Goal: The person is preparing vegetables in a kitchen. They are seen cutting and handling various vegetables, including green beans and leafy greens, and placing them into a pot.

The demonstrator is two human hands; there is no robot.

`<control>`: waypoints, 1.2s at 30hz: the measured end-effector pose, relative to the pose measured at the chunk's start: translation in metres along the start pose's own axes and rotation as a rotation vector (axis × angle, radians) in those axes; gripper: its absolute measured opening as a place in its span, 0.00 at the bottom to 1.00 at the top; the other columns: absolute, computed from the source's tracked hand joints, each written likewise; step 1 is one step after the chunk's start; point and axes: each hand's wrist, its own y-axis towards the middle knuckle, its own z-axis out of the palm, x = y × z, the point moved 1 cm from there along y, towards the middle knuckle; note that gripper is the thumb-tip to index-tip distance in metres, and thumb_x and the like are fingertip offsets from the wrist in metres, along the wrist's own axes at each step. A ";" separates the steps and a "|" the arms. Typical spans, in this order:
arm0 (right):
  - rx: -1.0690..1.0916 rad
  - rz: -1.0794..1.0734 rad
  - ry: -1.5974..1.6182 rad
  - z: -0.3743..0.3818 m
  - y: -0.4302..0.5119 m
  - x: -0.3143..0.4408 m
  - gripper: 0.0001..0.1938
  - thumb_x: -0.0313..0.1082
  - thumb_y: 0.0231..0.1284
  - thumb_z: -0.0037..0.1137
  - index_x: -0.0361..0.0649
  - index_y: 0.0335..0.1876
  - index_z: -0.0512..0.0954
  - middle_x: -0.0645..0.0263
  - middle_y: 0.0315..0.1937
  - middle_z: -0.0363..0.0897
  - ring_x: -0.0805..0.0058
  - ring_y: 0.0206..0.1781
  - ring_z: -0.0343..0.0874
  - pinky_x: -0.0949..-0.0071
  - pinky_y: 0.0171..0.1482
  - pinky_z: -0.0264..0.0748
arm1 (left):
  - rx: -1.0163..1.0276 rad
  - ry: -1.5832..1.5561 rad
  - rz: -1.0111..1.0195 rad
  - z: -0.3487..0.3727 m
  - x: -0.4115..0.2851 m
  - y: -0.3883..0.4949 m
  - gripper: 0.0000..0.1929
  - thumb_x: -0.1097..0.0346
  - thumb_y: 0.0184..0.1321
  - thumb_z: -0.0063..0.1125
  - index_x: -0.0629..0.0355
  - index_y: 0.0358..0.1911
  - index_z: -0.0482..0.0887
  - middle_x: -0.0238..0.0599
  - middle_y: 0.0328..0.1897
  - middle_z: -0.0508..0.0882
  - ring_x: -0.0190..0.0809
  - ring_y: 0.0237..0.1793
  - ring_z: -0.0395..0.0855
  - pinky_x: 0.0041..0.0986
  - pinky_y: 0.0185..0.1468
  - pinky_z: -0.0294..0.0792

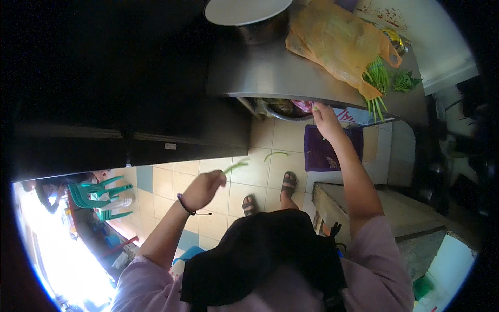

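Observation:
My left hand (203,190), with a dark beaded bracelet at the wrist, pinches a short green vegetable stem (237,165) above the tiled floor. My right hand (326,121) reaches to the front edge of the steel counter (249,80). Bits of green show at its fingertips and below the palm, seemingly a stem held in it. Just beyond those fingers is a metal basin (290,117) under the counter, partly hidden, with dark and pink contents. On the counter lies an orange plastic bag (335,46), from which a bundle of green stalks (377,80) sticks out.
A loose green stem (276,153) lies on the floor tiles (249,181). Near my feet is a purple mat (317,150). A pot with a pale lid (247,11) and leafy greens (405,81) rest on the counter. Green plastic chairs (84,195) and a person are at far left.

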 end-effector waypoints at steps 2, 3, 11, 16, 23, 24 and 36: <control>0.215 -0.329 0.488 0.016 -0.009 0.024 0.09 0.23 0.50 0.43 0.36 0.37 0.72 0.51 0.34 0.74 0.56 0.39 0.74 0.63 0.42 0.70 | 0.153 0.055 -0.013 0.001 0.002 -0.002 0.12 0.63 0.64 0.40 0.62 0.28 0.74 0.46 0.23 0.77 0.43 0.28 0.76 0.31 0.36 0.66; 0.347 -0.461 0.697 0.040 -0.019 0.048 0.08 0.23 0.49 0.43 0.36 0.36 0.71 0.51 0.33 0.73 0.55 0.39 0.73 0.61 0.42 0.69 | 0.153 0.021 0.047 0.003 0.003 -0.004 0.12 0.63 0.63 0.40 0.63 0.29 0.74 0.48 0.24 0.77 0.47 0.29 0.76 0.34 0.37 0.66; 0.597 -0.530 -0.244 0.128 -0.104 0.149 0.14 0.38 0.47 0.51 0.35 0.34 0.72 0.55 0.30 0.76 0.60 0.38 0.75 0.63 0.40 0.72 | 0.373 -0.069 0.019 0.002 0.071 -0.009 0.13 0.62 0.60 0.44 0.67 0.33 0.74 0.54 0.30 0.77 0.51 0.34 0.76 0.36 0.39 0.67; 0.567 -0.415 -0.274 0.183 -0.147 0.141 0.13 0.41 0.47 0.51 0.36 0.28 0.74 0.57 0.25 0.77 0.62 0.34 0.77 0.64 0.37 0.73 | 0.516 -0.244 -0.118 0.027 0.132 -0.010 0.11 0.63 0.61 0.44 0.63 0.31 0.74 0.36 0.20 0.73 0.32 0.24 0.70 0.25 0.30 0.64; 0.023 0.604 1.825 0.239 -0.188 -0.002 0.09 0.39 0.53 0.45 0.47 0.22 0.66 0.67 0.17 0.63 0.75 0.21 0.65 0.69 0.27 0.63 | 0.290 -1.024 0.057 0.130 0.230 0.057 0.10 0.61 0.65 0.41 0.59 0.32 0.73 0.26 0.23 0.69 0.26 0.23 0.63 0.18 0.29 0.59; -0.216 0.637 1.868 0.236 -0.200 -0.025 0.09 0.38 0.54 0.45 0.48 0.21 0.65 0.72 0.16 0.59 0.78 0.20 0.61 0.76 0.26 0.60 | 0.281 -0.900 0.063 0.153 0.256 0.082 0.10 0.60 0.65 0.40 0.57 0.32 0.72 0.25 0.24 0.69 0.25 0.23 0.62 0.17 0.29 0.59; -0.654 0.919 1.425 0.283 -0.357 -0.190 0.13 0.40 0.54 0.54 0.45 0.27 0.62 0.69 0.21 0.59 0.76 0.28 0.63 0.76 0.33 0.61 | 0.464 0.443 0.018 0.516 0.463 0.449 0.34 0.69 0.54 0.48 0.43 0.64 0.51 0.56 0.51 0.74 0.53 0.51 0.74 0.38 0.53 0.68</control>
